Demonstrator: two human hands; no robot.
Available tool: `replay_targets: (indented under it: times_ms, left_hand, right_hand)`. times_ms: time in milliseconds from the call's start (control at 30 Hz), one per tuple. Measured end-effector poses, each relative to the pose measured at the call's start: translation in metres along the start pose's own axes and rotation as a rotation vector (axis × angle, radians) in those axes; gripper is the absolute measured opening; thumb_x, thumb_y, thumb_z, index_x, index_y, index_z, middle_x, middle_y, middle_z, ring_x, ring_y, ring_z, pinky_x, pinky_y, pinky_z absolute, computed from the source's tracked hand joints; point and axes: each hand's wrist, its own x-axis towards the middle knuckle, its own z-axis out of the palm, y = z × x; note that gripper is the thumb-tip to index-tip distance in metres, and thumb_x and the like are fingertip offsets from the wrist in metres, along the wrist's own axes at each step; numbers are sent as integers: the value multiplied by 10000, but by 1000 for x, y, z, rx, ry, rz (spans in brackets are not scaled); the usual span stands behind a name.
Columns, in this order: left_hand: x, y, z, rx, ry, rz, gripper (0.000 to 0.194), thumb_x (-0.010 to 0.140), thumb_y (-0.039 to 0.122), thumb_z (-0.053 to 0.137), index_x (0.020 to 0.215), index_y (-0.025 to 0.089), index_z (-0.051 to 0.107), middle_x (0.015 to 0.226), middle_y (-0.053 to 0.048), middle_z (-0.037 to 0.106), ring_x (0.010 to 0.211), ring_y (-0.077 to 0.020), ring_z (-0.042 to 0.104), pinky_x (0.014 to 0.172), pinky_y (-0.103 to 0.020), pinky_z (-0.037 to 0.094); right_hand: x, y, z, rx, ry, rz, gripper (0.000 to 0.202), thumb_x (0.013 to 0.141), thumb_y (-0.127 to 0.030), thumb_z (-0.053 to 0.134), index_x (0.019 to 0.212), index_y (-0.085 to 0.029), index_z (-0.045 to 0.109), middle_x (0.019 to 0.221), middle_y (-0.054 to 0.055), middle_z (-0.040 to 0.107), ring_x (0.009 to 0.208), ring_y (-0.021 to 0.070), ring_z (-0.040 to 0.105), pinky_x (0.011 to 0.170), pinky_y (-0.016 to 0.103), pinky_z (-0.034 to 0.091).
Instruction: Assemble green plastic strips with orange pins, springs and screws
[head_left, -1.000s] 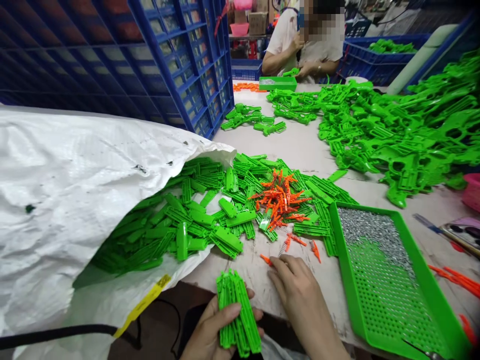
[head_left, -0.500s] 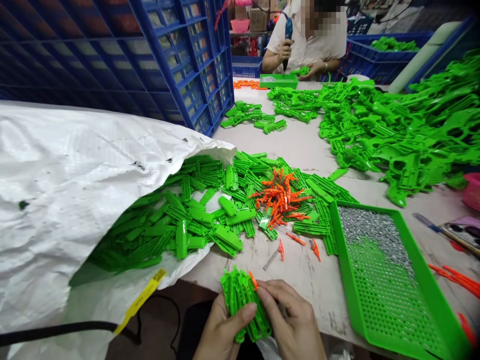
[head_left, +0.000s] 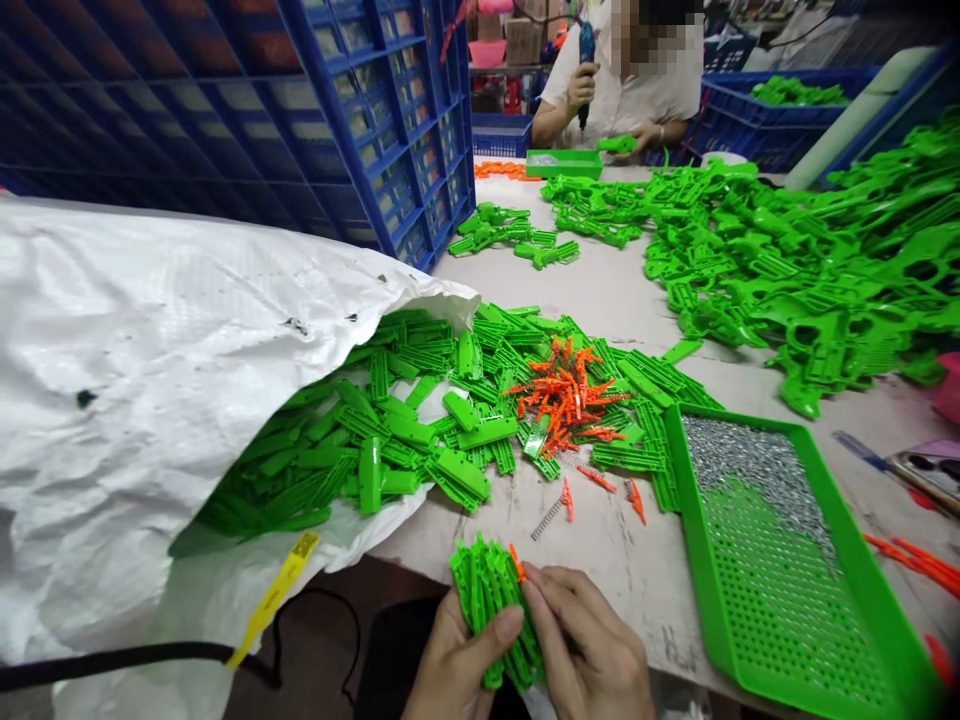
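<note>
My left hand (head_left: 472, 650) is closed around a stack of green plastic pieces (head_left: 487, 600), its thumb lying across them. At the stack's right edge, my right hand (head_left: 589, 635) pinches a small orange plastic part (head_left: 518, 563) against the outermost piece. Any spring on that part is hidden by the fingers. Beyond my hands, an orange part with a spring (head_left: 568, 499) and a few similar ones lie on the table. A heap of orange parts (head_left: 566, 395) rests on loose green pieces (head_left: 484, 433) that spill from a white sack (head_left: 187, 310).
A green perforated tray (head_left: 780, 610) of small metal screws stands at the right. Green toy gun shells (head_left: 750, 240) are piled behind it. A blue crate (head_left: 360, 120) rises at the back left. Across the table (head_left: 592, 285), a co-worker (head_left: 622, 90) holds a power screwdriver (head_left: 586, 65).
The whole view has shifted slightly, so things sit a little further right. My hands keep the same grip on the stack and orange part. The co-worker's screwdriver has risen from the small tray.
</note>
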Motion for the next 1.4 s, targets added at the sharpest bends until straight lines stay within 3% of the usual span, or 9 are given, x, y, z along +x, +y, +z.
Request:
replay_targets:
  times_ms: [133,267,400,500,633,767,933,1133,1400]
  left_hand:
    - [0,-1,0,37,-5,25,273,549,194,750,801,164,648,755,-40,661,758,-185,590,717,-276,441]
    - [0,2,-3,52,32,17,277,548,197,753,796,159,634,753,-38,662,716,-165,587,682,-257,444]
    - [0,12,-11,10,30,-59,262,566,189,742,798,167,623,755,-34,657,741,-189,604,703,-291,452]
    - [-1,20,-21,-15,-3,-140,260,579,200,738,810,171,623,729,-33,654,723,-194,615,707,-321,463]
    - [-3,28,-30,-52,-23,-190,261,577,220,744,802,167,625,755,-39,662,708,-196,618,684,-359,481]
    - [-4,31,-32,-97,-57,-229,306,563,204,755,837,164,627,822,-39,666,708,-185,614,675,-370,485]
    - [-1,27,-32,-108,-111,-242,280,587,208,739,833,147,619,794,-47,666,666,-179,611,636,-365,484]
    - [10,18,-24,-11,-134,-315,200,644,229,692,786,140,582,666,-54,655,634,-195,623,600,-331,474]
    - [13,8,-3,83,-140,-232,246,603,200,714,804,151,581,666,-42,649,652,-206,626,591,-292,453]
  right_hand:
    - [-5,-2,7,-18,25,-14,270,783,-54,514,1030,-147,570,871,68,574,801,129,572,709,194,502]
    - [-9,-9,12,68,27,182,242,848,-163,445,1041,-194,589,905,62,534,822,126,548,702,195,477]
    - [9,-14,-4,198,-280,278,353,887,-376,328,945,-212,635,943,66,506,892,164,513,773,272,449]
    - [37,-10,-10,302,-523,336,349,888,-346,358,749,-196,640,822,27,529,777,132,540,686,230,453]
    - [72,4,19,5,-269,186,194,841,-229,481,981,-154,591,921,62,545,864,164,530,769,281,443]
    - [91,9,46,-211,-294,49,284,793,-200,559,1058,-98,542,946,109,560,882,226,535,775,376,465]
    - [66,20,3,-236,-330,-56,273,823,-169,489,1093,-126,507,1060,109,521,965,196,519,820,331,474]
    - [8,59,-60,-633,-404,-52,355,871,-155,313,1189,-210,461,1217,115,421,1079,231,459,827,384,474]
    - [-2,46,-42,-737,44,124,430,887,-425,314,1077,-92,510,885,154,576,814,245,555,734,398,476]
